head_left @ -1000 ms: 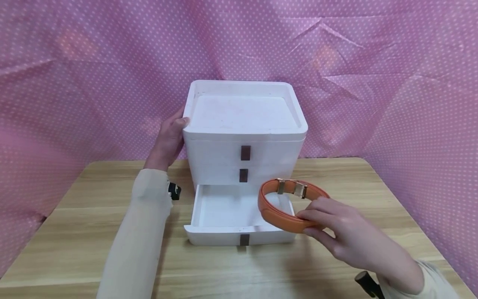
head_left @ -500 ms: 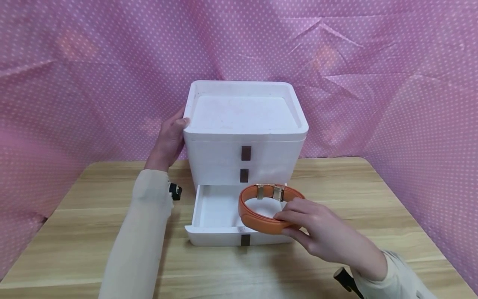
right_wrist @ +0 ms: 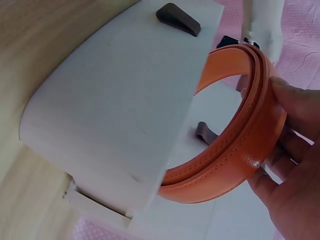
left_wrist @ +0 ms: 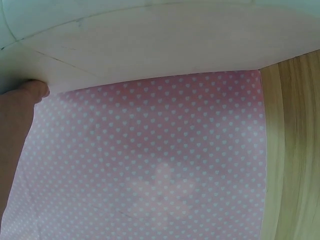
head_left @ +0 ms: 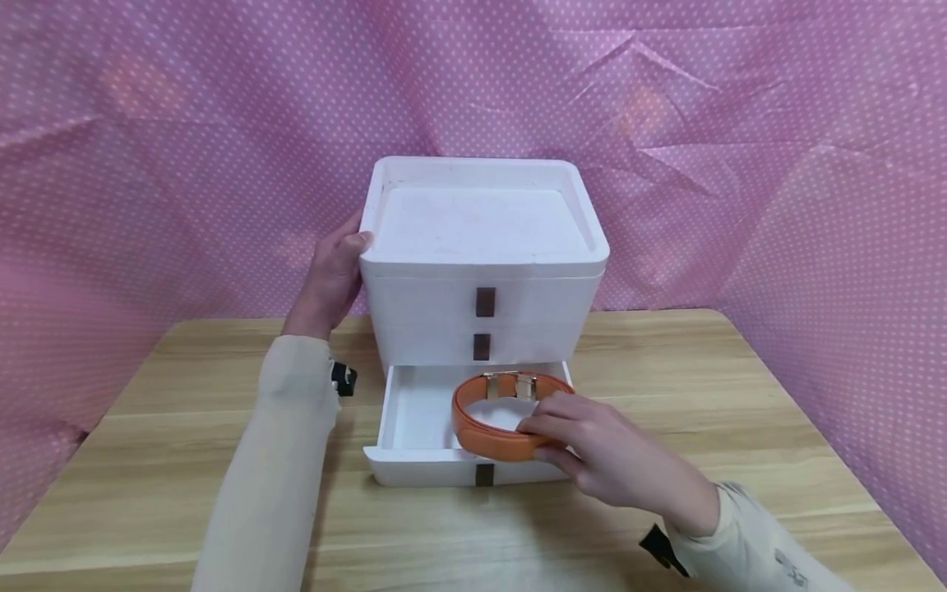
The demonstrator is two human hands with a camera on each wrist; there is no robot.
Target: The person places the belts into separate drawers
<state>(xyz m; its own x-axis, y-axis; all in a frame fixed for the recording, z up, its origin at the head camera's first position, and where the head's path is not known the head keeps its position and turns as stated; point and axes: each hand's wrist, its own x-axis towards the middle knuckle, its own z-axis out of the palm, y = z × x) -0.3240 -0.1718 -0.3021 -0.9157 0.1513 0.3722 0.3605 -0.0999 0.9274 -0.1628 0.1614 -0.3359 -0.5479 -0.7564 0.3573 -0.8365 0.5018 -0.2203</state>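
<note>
A coiled orange leather belt (head_left: 497, 444) with gold-coloured metal fittings is pinched between the thumb and fingers of my right hand (head_left: 607, 450). It hangs over the pulled-out bottom drawer (head_left: 418, 411) of a white drawer unit (head_left: 422, 308). From the right wrist, the drawer front (right_wrist: 110, 100) hides part of the coil, and my fingers show on the outer side of the belt (right_wrist: 235, 155). My left hand (head_left: 330, 275) holds the unit's upper left side, thumb at the top rim, other fingers mostly hidden. The left wrist view shows the unit's side wall (left_wrist: 165, 45) close up.
Two upper drawers with brown pull tabs (head_left: 485, 302) are closed. The unit's top is a shallow tray with a raised rim (head_left: 484, 267). A wooden table (head_left: 222, 460) lies below, and pink dotted cloth (head_left: 222, 164) surrounds it at the back and sides.
My right hand has carried the belt leftward and slightly down, from the drawer's right side to over its middle. My left hand has stayed at the unit's side.
</note>
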